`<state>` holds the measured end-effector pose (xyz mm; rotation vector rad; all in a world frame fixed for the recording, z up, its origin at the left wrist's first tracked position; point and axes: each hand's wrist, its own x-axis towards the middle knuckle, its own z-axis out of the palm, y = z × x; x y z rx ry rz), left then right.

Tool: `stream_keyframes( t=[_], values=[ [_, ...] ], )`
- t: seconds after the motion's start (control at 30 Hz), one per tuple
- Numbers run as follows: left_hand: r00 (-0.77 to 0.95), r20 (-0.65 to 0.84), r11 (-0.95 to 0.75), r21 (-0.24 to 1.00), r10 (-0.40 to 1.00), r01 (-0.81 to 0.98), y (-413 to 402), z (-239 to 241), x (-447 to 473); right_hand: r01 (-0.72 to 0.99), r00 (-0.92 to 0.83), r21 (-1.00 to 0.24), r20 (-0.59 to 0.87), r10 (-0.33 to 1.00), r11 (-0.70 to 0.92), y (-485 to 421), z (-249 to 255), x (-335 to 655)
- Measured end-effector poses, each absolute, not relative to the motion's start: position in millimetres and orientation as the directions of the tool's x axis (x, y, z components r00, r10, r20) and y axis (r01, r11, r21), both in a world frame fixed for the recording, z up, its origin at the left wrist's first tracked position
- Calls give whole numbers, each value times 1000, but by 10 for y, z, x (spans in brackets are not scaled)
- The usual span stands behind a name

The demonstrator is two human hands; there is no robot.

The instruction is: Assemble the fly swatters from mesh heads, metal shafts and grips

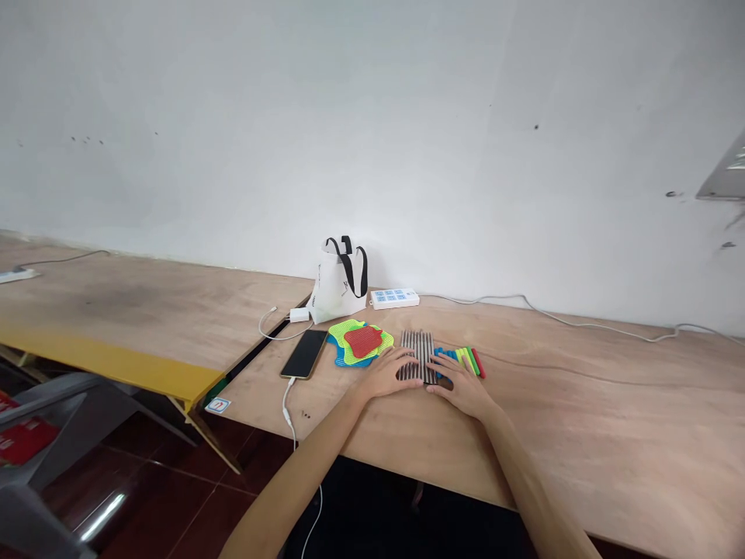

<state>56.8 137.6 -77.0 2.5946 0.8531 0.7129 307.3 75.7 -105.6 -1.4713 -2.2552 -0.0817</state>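
A row of grey metal rods [417, 345] lies side by side on the wooden table [582, 419]. My left hand [389, 373] rests flat with fingers stretched onto the rods' near left end. My right hand [461, 386] lies flat at their near right end, fingers spread over the rods and over several coloured sticks [469, 359], blue, green, yellow and red. Just left of the rods sits a stack of mesh swatter heads [358, 341], red on green on blue.
A black phone [304, 354] on a white cable lies left of the mesh heads. A white tote bag [341, 281], a charger [299, 314] and a power strip [394, 297] stand by the wall. A yellow-edged table [116, 361] adjoins on the left.
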Motion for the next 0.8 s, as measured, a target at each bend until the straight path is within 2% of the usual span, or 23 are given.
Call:
stream_keyframes(
  t=[0.17, 0.53, 0.8],
  values=[
    [770, 286, -800, 407, 570, 442, 1365, -756, 504, 884, -306, -238, 360, 881, 404, 754, -1042, 3151],
    [723, 280, -748, 466, 632, 473, 1483, -909, 540, 845, -309, -302, 396, 865, 441, 801, -1060, 3144],
    [704, 327, -753, 475, 631, 455, 1467, -927, 546, 830, -314, -294, 455, 833, 474, 790, -1061, 3124]
  ],
)
